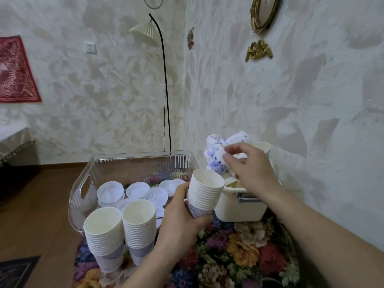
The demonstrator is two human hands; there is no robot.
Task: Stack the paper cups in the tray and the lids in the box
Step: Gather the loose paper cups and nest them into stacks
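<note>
My left hand (180, 215) grips a tall stack of nested paper cups (204, 190), tilted to the right, beside the cream bin (239, 210). My right hand (251, 165) reaches over that bin and pinches a blue-patterned paper cup (217, 163) in the pile of loose cups (236, 139). Two more cup stacks (104, 235) (139, 225) stand upright at the near edge of a clear ribbed box (133, 163). Several white lids (110, 193) lie on the bottom of that box.
A floral cloth (239, 256) covers the table. The wall is close behind and to the right of the bin. A floor lamp (166, 90) stands behind the clear box. Wooden floor (37, 215) lies to the left.
</note>
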